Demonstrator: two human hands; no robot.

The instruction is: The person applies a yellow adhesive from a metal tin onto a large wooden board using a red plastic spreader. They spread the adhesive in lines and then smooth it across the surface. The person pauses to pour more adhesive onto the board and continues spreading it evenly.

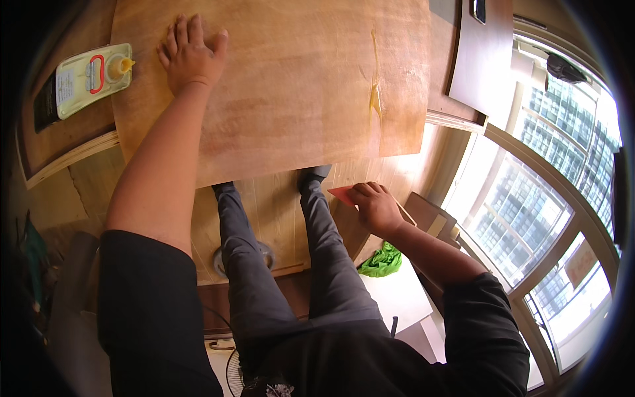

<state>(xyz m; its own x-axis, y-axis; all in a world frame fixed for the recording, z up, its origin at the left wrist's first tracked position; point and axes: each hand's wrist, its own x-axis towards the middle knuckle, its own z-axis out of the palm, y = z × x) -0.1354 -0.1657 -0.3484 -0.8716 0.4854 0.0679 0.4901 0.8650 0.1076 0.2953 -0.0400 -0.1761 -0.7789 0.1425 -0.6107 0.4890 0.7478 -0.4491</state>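
Note:
My left hand (191, 57) rests palm down on a thin wooden board (278, 99), fingers spread, near the board's upper left. In my right hand (379, 211) is a flat pink-red spreader (342, 194), held beyond the board's near edge and lower than its right corner. A streak of yellowish glue (375, 101) runs down the right part of the board, widening toward its lower end. Left of my left hand, a pale plastic jug (79, 94) with a red handle and a yellow nozzle lies beside the board; its label bears writing.
A dark flat panel (478, 64) lies right of the board, with a phone-like object (479, 11) on it. Behind my right arm are a green cloth or bag (383, 260) and a white surface (402, 297). Windows (526, 198) line the right. A fan (235, 372) stands near my legs.

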